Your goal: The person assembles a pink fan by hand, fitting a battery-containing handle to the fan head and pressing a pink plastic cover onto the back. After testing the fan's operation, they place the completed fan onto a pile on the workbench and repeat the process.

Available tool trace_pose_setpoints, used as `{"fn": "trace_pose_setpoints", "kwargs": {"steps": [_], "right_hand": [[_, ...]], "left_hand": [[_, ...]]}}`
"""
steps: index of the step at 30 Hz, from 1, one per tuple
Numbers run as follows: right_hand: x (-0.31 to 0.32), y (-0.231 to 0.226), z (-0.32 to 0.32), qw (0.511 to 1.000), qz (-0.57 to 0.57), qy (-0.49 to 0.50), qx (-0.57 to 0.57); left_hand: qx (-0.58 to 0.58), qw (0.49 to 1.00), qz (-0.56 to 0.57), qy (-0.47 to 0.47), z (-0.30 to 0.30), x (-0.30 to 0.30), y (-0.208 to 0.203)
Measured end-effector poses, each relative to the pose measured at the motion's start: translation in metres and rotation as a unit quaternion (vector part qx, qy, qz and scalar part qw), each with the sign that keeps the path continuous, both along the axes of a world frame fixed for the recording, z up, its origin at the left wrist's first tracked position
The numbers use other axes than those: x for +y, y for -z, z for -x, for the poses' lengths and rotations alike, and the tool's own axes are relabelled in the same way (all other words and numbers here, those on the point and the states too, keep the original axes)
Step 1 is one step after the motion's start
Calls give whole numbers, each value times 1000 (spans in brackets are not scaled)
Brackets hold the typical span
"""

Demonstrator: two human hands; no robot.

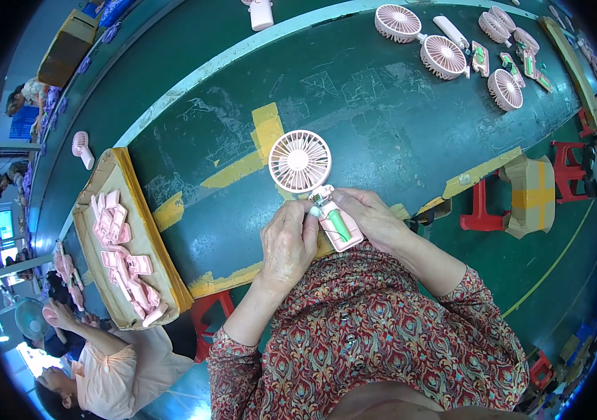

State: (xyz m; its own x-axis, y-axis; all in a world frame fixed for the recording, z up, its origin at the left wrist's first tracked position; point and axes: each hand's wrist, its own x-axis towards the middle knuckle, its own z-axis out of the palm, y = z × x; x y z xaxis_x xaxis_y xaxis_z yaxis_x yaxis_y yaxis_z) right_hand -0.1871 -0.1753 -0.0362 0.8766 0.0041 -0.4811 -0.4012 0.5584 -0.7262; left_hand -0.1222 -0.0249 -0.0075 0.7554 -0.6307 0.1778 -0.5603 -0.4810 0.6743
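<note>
A pink handheld fan (pixel 298 160) lies at the table's near edge, its round grille pointing away from me. Its handle is open on the upper side, so a green battery (pixel 339 225), thin wires and a small circuit board show inside. My left hand (pixel 288 236) is closed at the left of the handle, thumb and fingers pinching near the neck. From the other side my right hand (pixel 370 218) grips the handle, thumb by the circuit board. Whether a small part sits between the fingertips is hidden.
At the left a cardboard tray (pixel 185 297) holds several pink handle shells (pixel 127 273). More fans (pixel 443 57), some with opened handles, lie at the far right of the green table (pixel 207 133). A co-worker (pixel 113 371) sits at the lower left. Red stools (pixel 480 210) and a carton (pixel 531 194) stand right.
</note>
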Motion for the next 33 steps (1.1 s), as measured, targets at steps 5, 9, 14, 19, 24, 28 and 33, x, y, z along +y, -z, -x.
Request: {"fn": "trace_pose_setpoints", "kwargs": {"steps": [5, 9, 14, 19, 24, 28, 33], "right_hand": [[1, 1, 1, 999, 29, -6, -14], [-1, -2, 3, 998, 34, -27, -39], [-4, -6, 4, 993, 47, -68, -88], [-2, -2, 5, 990, 86, -63, -94], [-3, 10, 7, 971, 198, -73, -111], [-1, -4, 2, 991, 62, -54, -102], [-12, -3, -5, 984, 115, -123, -64]], "left_hand": [[-18, 999, 44, 10, 2, -4, -3], [-89, 994, 26, 55, 3, -1, 0], [-103, 993, 7, 64, 4, -2, 1], [-106, 990, -41, 87, 2, -6, -8], [-77, 986, -52, 136, -4, -5, -9], [-78, 988, -19, 130, -7, -3, -5], [-41, 994, 5, 105, -12, -1, -7]]}}
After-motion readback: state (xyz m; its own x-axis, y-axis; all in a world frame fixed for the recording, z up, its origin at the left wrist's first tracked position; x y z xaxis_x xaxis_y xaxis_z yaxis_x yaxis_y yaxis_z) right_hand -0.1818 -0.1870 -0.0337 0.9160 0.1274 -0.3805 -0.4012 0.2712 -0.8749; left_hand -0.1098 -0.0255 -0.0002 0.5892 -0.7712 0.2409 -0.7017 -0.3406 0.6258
